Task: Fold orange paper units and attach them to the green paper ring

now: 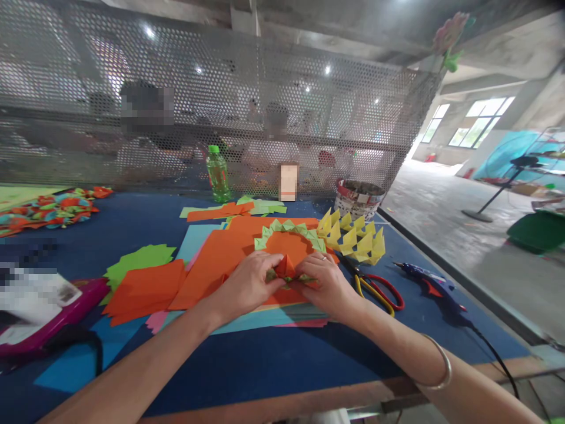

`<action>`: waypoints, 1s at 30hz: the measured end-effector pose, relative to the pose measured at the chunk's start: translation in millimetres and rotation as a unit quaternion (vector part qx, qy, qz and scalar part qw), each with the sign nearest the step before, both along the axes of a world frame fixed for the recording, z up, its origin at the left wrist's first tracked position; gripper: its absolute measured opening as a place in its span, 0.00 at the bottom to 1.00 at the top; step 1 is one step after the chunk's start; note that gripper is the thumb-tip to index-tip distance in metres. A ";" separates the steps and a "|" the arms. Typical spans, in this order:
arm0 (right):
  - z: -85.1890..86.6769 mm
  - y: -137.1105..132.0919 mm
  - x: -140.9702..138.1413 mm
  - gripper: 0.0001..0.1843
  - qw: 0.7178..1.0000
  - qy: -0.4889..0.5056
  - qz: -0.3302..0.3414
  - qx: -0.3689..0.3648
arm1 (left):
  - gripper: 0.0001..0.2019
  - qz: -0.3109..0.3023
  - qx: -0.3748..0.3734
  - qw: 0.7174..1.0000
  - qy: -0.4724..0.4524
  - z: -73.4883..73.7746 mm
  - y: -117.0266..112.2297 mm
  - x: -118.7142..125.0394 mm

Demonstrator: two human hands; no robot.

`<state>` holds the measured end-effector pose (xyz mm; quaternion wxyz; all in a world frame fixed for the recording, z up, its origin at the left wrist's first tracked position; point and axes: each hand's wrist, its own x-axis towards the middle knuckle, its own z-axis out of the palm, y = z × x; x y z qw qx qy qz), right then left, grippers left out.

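A ring of folded light-green paper [289, 227] lies over a stack of orange paper sheets [207, 259] in front of me. An orange folded paper piece [286, 266] sits at the ring's near side, between my fingers. My left hand [258, 274] pinches the ring's near edge beside it from the left. From the right, my right hand [322, 280] grips the same edge with fingers closed. A yellow folded paper crown [355, 238] stands just beyond my right hand. Scissors [375, 291] with red and yellow handles lie right of that hand.
A glue gun [430, 280] with a cord rests at the right. Orange squares [145, 288] and green paper [139, 262] lie left. A bottle [218, 176] and a round tub [359, 197] stand by the mesh screen [185, 135]. A magenta device [88, 303] is at far left.
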<state>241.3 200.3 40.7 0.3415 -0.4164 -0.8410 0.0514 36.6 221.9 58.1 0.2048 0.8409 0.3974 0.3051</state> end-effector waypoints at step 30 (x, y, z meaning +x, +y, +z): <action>-4.5 -5.7 8.8 0.04 0.989 -0.073 0.107 0.067 | 0.08 -0.121 0.097 0.982 0.108 6.2 -16.9 -14.5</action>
